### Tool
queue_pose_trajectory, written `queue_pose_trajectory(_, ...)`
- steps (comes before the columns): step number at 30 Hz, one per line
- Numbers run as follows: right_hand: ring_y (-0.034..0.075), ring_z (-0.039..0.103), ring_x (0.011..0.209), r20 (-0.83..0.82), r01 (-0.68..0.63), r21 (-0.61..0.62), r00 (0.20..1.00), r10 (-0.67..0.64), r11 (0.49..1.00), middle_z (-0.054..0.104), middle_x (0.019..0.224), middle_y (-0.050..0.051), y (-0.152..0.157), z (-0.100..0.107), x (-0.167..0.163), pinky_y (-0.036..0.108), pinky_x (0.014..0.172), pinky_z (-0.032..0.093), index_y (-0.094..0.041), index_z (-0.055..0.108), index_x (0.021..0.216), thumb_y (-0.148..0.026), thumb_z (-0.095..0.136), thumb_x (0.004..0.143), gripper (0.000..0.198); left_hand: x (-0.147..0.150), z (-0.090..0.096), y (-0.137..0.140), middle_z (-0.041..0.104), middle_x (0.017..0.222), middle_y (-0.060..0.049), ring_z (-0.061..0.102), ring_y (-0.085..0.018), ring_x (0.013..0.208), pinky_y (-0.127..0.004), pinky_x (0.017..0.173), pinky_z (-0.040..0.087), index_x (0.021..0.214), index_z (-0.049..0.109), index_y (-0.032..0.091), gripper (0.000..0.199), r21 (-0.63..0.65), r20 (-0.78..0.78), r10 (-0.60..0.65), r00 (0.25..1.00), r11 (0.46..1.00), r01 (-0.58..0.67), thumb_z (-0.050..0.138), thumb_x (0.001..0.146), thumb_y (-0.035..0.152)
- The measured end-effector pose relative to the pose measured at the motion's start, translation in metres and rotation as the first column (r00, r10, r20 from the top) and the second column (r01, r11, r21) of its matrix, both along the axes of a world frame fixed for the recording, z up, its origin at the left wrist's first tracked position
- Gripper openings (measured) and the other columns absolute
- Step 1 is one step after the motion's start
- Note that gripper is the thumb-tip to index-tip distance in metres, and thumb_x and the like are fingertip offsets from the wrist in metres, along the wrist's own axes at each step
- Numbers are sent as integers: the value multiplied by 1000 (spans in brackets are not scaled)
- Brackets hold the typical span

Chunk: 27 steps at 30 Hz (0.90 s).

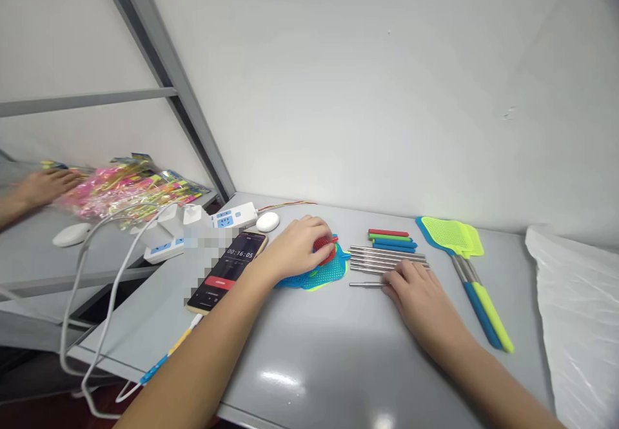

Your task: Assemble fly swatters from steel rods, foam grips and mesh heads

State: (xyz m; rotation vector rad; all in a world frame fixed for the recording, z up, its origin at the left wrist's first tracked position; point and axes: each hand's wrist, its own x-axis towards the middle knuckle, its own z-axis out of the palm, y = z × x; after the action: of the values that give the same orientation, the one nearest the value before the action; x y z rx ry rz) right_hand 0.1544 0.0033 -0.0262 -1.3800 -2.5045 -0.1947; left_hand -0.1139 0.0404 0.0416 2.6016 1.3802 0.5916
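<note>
My left hand (300, 247) has its fingers closed on a red mesh fly swatter head (327, 255), whose far side the hand hides. Blue mesh swatter heads (325, 276) with a yellow-green edge lie under it. My right hand (416, 293) pinches the end of a thin metal rod (363, 284), which lies apart from the others on the table. Just behind it, several metal rods (380, 258) are laid side by side. Beyond them rest red, green and blue handle sleeves (391, 238). To the right, two assembled fly swatters (471, 274), blue and yellow-green, overlap.
At left lie a phone (229, 271) showing a timer, a white round device (267, 222), power strips (235, 215) and looping white cables (112, 300). Another person's hand (46, 187) touches colourful bagged items (130, 190). White plastic sheeting (575, 313) covers the right side. A wall backs the table.
</note>
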Motion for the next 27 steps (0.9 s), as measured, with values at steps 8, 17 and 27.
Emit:
queue_pose_trajectory(8, 20, 51, 83, -269, -73, -50, 961, 57, 996, 58, 89, 4, -12, 12, -9, 33, 74, 40, -20, 51, 91, -17, 41, 96, 12, 11, -1, -1, 63, 95, -5, 54, -21, 94, -36, 85, 41, 92, 62, 20, 18, 85, 1, -32, 999, 996, 32, 46, 91, 27)
queue_pose_trajectory(17, 17, 57, 59, -344, -27, -48, 939, 9, 998, 64, 73, 1, -28, 27, -13, 27, 54, 32, -21, 53, 92, -31, 36, 98, 20, 66, -20, -39, 64, 103, -4, 53, -21, 103, -39, 93, 36, 95, 63, 21, 15, 73, -28, -230, 973, 970, 232, 50, 88, 23)
queue_pose_trajectory(27, 15, 58, 64, -199, 331, -115, 916, -348, 937, 67, 83, 1, 7, 30, 25, 25, 50, 25, -23, 55, 92, -31, 38, 96, 20, 74, -18, -47, 64, 92, -5, 53, -19, 92, -35, 84, 37, 91, 63, 20, 21, 97, -92, -255, 963, 960, 263, 43, 93, 25)
